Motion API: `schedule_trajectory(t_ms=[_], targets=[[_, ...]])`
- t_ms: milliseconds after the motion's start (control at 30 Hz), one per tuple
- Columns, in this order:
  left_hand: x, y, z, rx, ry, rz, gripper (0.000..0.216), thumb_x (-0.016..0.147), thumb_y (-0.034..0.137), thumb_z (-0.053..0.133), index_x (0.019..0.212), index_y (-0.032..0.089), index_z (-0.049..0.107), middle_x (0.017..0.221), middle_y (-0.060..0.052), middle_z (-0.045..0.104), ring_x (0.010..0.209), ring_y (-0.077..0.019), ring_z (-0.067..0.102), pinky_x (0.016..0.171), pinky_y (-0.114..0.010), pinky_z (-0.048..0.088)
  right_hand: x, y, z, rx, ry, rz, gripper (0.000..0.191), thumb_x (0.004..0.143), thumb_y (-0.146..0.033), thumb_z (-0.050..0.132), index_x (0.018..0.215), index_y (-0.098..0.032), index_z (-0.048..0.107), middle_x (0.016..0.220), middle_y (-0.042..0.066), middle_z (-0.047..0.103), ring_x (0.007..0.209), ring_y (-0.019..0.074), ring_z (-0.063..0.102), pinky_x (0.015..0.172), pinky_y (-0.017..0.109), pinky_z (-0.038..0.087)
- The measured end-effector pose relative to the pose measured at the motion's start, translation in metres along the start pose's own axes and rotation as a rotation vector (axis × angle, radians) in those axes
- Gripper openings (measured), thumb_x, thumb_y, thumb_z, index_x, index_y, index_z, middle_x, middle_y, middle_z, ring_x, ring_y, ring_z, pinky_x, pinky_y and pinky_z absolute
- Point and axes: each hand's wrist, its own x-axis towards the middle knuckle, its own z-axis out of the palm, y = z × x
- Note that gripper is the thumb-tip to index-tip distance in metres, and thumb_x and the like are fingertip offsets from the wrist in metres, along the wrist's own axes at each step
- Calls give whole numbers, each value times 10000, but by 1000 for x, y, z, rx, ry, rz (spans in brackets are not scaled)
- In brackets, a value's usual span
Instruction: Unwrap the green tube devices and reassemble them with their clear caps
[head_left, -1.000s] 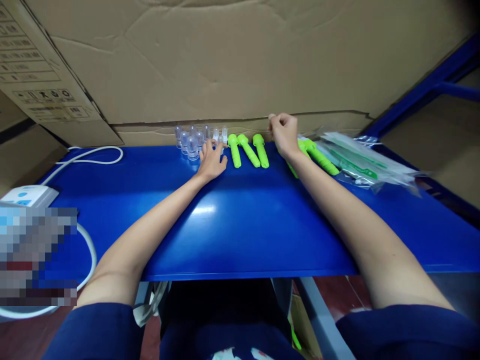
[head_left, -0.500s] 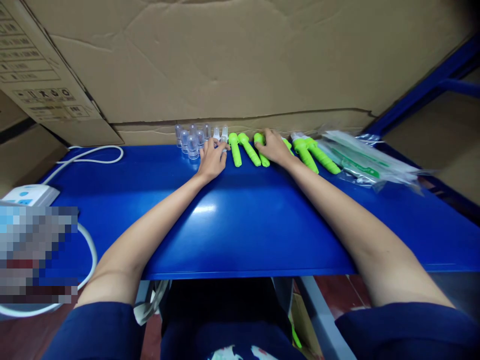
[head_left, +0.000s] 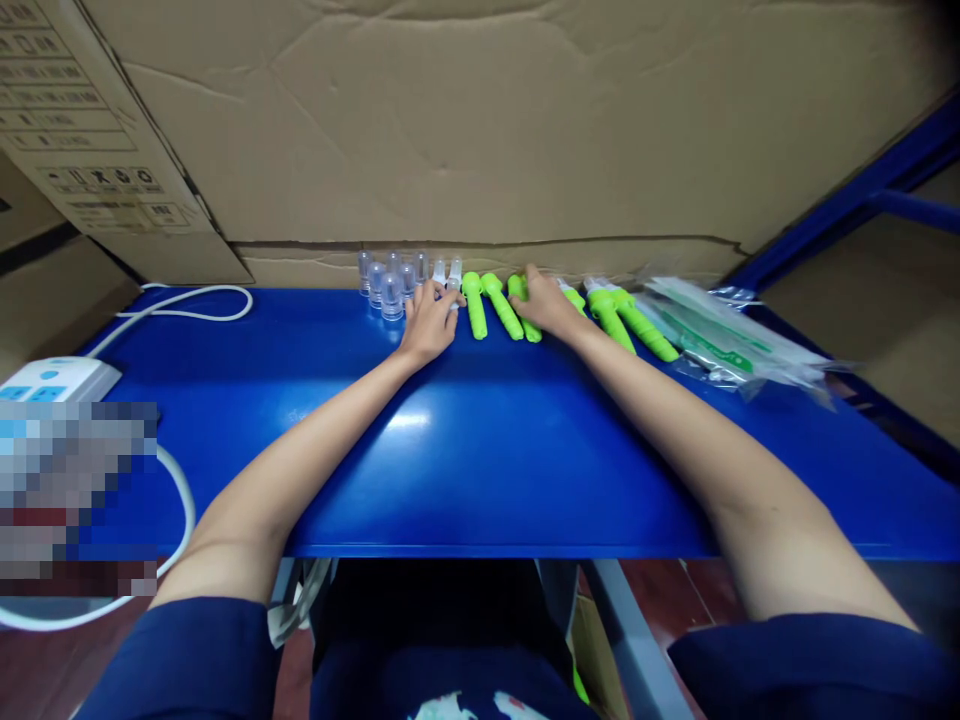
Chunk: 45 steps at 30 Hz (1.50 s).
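Observation:
At the back of the blue table [head_left: 450, 460], my left hand [head_left: 429, 325] has its fingers bent around a small whitish translucent nozzle-like piece [head_left: 454, 287]. Two similar pieces stand just behind it. To its left is a group of several clear plastic caps [head_left: 391, 298]. My right hand [head_left: 550, 305] grips the upper part of a bright green handle-shaped piece [head_left: 531, 332], thumb on its left side; the fingers partly cover it. Two more green pieces [head_left: 475, 308] lie between my hands. Another green piece [head_left: 574, 298] is half hidden behind my right hand.
Right of my right hand lie two green pieces [head_left: 649, 330] and a pile of clear plastic bags [head_left: 720, 335] with green print. A cardboard wall [head_left: 480, 150] rises behind the table. At the left are a white power strip [head_left: 64, 380] and its cable [head_left: 187, 317].
Both hands stay almost in the same places, the left by the nozzle pieces and the right on the green piece. The view has shifted slightly.

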Motion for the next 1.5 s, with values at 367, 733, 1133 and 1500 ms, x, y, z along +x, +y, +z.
schedule_trajectory(t_ms=[367, 733, 1133, 1500], targets=[[9, -10, 5, -234, 99, 89, 301, 1017, 166, 529, 1275, 203, 680, 1252, -113, 601, 1246, -220, 588, 1163, -364, 455, -26, -18, -10, 284, 357, -292, 566, 1010, -439, 423, 1494, -149, 378, 1497, 212, 520, 1438, 316, 483, 1230, 546, 350], [12, -12, 10, -631, 179, 44, 669, 959, 630, 604, 1521, 309, 436, 1372, -121, 557, 1114, -218, 690, 1004, -345, 559, -57, -65, -13, 575, 237, -339, 789, 952, -761, 438, 1578, -282, 396, 1430, 153, 557, 1304, 364, 577, 1080, 578, 516], [24, -34, 15, -956, 241, -199, 601, 971, 500, 677, 1486, 287, 451, 1291, -104, 632, 1120, -208, 717, 1042, -401, 572, -74, -76, 22, 972, 116, -212, 825, 782, -880, 587, 1331, -291, 413, 1285, 141, 587, 909, 241, 692, 840, 452, 625], [24, -36, 14, -934, 234, -143, 579, 947, 594, 660, 1416, 279, 533, 1244, -102, 658, 1201, -235, 688, 1058, -410, 552, -70, -76, 23, 903, -38, -216, 750, 733, -787, 701, 1249, -300, 459, 1096, 59, 591, 733, 172, 623, 731, 393, 611]])
